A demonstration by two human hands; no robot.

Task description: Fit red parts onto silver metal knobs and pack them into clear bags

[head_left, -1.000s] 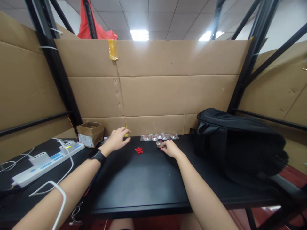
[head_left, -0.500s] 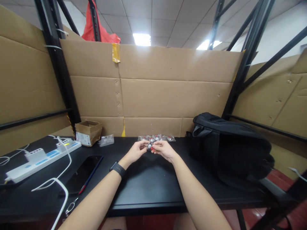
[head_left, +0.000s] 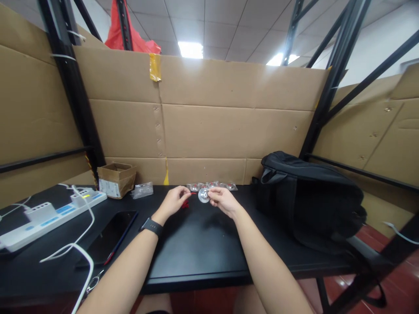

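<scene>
Between thumb and fingers, my right hand (head_left: 224, 201) holds a shiny round metal disc (head_left: 203, 196) with a raised centre, its face turned towards me. To the left of it, my left hand (head_left: 174, 202) is closed in a pinch on a thin red cord (head_left: 193, 193), whose end points at the disc. More red cord (head_left: 185, 204) hangs or lies just below those fingers; I cannot tell which. A row of small clear packets (head_left: 231, 186) with shiny round pieces and red bits inside lies behind both hands.
A black backpack (head_left: 314, 196) stands on the right of the black table (head_left: 196, 257). At left are an open cardboard box (head_left: 119, 181), a clear plastic bag (head_left: 142, 190), a power strip (head_left: 52, 222) with white cables, and a dark tablet (head_left: 109, 235). Cardboard (head_left: 203, 126) walls the back.
My hands were together around the metal piece and red cord. Now they are apart: the left has moved left with the cord, and the right keeps the disc, now facing me.
</scene>
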